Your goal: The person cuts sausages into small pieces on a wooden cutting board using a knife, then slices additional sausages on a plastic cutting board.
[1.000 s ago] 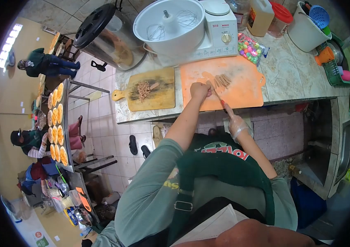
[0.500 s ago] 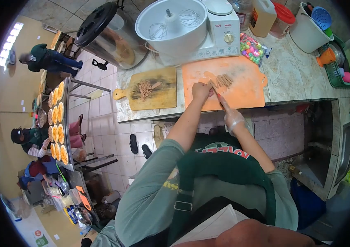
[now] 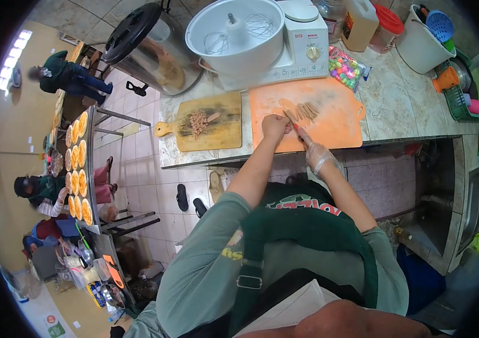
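Observation:
My right hand (image 3: 319,156), in a clear plastic glove, grips a knife (image 3: 291,117) with a red part near its handle. The blade slants up and left over the orange cutting board (image 3: 338,127). Just left of the blade my left hand (image 3: 275,127) is closed, its fingers curled on the board; what they hold, if anything, is hidden. Thin brownish strips, like cut sausage (image 3: 307,111), lie right of the blade. A wooden board (image 3: 231,118) to the left carries a heap of small chopped pieces (image 3: 199,122) and one longer strip.
Behind the boards stand a white mixer bowl (image 3: 234,42) and a large dark-lidded container (image 3: 158,56). A bag of colourful sweets (image 3: 347,69) lies beside the orange board. Jars, a utensil bucket (image 3: 422,45) and a green rack are right. Several people work near a pizza-laden table (image 3: 90,132) at left.
The knife and my right hand have shifted slightly, the blade now lying more across the board beside the strips. My left hand has barely moved. A person at far left has leaned over.

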### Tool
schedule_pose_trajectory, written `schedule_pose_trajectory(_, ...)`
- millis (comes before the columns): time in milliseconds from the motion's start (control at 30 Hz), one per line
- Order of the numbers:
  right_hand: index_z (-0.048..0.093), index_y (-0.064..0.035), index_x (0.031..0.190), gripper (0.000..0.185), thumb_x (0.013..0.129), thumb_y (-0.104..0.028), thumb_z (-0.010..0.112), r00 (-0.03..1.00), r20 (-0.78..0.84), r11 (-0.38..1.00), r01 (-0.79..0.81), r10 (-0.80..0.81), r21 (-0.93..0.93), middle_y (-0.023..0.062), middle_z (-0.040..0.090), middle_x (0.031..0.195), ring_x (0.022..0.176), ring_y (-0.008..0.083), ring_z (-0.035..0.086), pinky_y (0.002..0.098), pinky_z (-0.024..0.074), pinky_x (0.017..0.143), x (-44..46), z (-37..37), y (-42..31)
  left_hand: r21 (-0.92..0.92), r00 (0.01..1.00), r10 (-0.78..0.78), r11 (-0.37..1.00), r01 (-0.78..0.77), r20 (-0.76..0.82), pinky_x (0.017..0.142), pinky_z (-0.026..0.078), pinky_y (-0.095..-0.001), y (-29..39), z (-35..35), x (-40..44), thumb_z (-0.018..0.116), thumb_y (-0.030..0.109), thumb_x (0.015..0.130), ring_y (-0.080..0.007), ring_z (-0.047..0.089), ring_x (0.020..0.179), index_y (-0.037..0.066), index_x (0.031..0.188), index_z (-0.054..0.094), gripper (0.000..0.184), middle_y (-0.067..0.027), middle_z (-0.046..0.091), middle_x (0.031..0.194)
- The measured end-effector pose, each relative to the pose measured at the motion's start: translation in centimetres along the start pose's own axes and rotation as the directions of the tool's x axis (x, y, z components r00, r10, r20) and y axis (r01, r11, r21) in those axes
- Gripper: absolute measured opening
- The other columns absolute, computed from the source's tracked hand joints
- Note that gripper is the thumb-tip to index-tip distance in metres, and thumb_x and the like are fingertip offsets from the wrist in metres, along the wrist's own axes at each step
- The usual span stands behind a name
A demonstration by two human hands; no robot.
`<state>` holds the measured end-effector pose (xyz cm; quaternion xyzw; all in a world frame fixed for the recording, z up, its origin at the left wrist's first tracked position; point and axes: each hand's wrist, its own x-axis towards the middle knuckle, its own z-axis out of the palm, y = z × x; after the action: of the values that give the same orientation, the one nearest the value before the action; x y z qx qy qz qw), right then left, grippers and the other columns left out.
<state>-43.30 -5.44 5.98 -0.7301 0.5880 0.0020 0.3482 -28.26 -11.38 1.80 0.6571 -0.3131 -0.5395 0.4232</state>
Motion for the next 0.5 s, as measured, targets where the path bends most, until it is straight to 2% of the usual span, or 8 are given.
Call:
schedule_pose_trajectory(67,0.014,-0.0261,0.133,0.053,0.086,-0.012,0.035,0.999,0.015,0.999,0.029,-0.029,0.036,0.0263,0.055,0.094,0.082,0.0400,0.055,0.0466,0.0415,0.072,-0.5,0.0,0.7,0.021,1.000,-0.007,1.000,0.007,-0.012,0.043,0.046,-0.0235,0.1,0.1,-0.1,0.057,0.004,0.071,-0.0172,0.057,0.049,-0.008,0.062,0.057,0.015,-0.0139,0.057,0.059)
schedule_pose_trajectory(167,0.014,-0.0317,0.132,0.058,0.084,-0.009,0.037,0.999,-0.039,0.999,0.036,-0.035,0.016,0.0270,0.056,0.089,0.082,0.0385,0.056,0.0459,0.0420,0.072,-3.5,0.2,1.9,0.050,1.000,0.012,0.999,-0.011,-0.012,0.042,0.047,-0.0229,-0.8,0.1,0.8,0.057,0.005,0.071,-0.0158,0.057,0.046,-0.007,0.064,0.057,0.014,-0.0135,0.058,0.058)
schedule_pose_trajectory(233,0.018,-0.0336,0.131,0.058,0.083,-0.008,0.039,0.999,-0.035,0.993,-0.019,0.023,0.120,0.0256,0.055,0.096,0.085,0.0392,0.055,0.0456,0.0415,0.074,-4.9,0.9,3.2,0.057,0.999,0.031,0.998,-0.030,-0.015,0.041,0.047,-0.0226,-1.3,0.2,0.9,0.057,0.004,0.070,-0.0141,0.057,0.044,-0.006,0.065,0.057,0.012,-0.0133,0.059,0.058)
schedule_pose_trajectory(333,0.022,-0.0294,0.131,0.057,0.083,-0.006,0.040,0.997,-0.073,0.976,0.046,-0.031,0.212,0.0216,0.051,0.109,0.095,0.0382,0.051,0.0425,0.0412,0.080,-5.6,1.0,4.6,-0.008,0.999,0.009,1.000,-0.009,0.037,0.048,0.048,-0.0272,-0.5,-1.0,0.5,0.055,0.006,0.071,-0.0192,0.060,0.051,-0.006,0.070,0.059,0.012,-0.0155,0.060,0.063)
schedule_pose_trajectory(367,0.022,-0.0294,0.131,0.057,0.083,-0.006,0.040,0.996,-0.070,0.975,0.060,-0.046,0.213,0.0216,0.051,0.109,0.095,0.0382,0.051,0.0425,0.0412,0.080,-5.5,0.8,4.5,0.304,0.966,0.258,0.922,-0.239,-0.023,0.052,0.048,-0.0303,0.0,-2.0,0.3,0.054,0.007,0.071,-0.0236,0.060,0.056,-0.005,0.073,0.060,0.013,-0.0165,0.061,0.067)
schedule_pose_trajectory(400,0.023,-0.0269,0.131,0.056,0.083,-0.005,0.040,0.992,-0.100,0.960,0.103,-0.079,0.261,0.0196,0.048,0.114,0.100,0.0372,0.049,0.0403,0.0405,0.083,-5.5,0.4,4.4,0.593,0.871,0.492,0.700,-0.398,0.003,0.057,0.048,-0.0335,0.4,-3.1,0.3,0.052,0.008,0.072,-0.0280,0.060,0.062,-0.004,0.076,0.060,0.015,-0.0176,0.061,0.070)
schedule_pose_trajectory(433,0.024,-0.0243,0.132,0.055,0.083,-0.004,0.040,0.986,-0.131,0.941,0.143,-0.107,0.306,0.0176,0.045,0.120,0.104,0.0363,0.046,0.0381,0.0398,0.086,-5.6,0.0,4.2,0.597,0.869,0.495,0.698,-0.395,-0.003,0.057,0.048,-0.0335,0.8,-4.7,0.3,0.052,0.008,0.072,-0.0280,0.060,0.062,-0.004,0.076,0.060,0.015,-0.0176,0.061,0.070)
schedule_pose_trajectory(500,0.024,-0.0208,0.132,0.054,0.083,-0.005,0.039,0.991,-0.094,0.929,0.118,-0.090,0.351,0.0159,0.042,0.124,0.109,0.0344,0.043,0.0354,0.0375,0.090,-5.0,-0.3,3.5,0.785,0.723,0.685,0.495,-0.372,-0.089,0.068,0.045,-0.0370,1.8,-9.1,0.5,0.056,0.013,0.071,-0.0311,0.057,0.075,0.000,0.079,0.062,0.016,-0.0169,0.060,0.079)
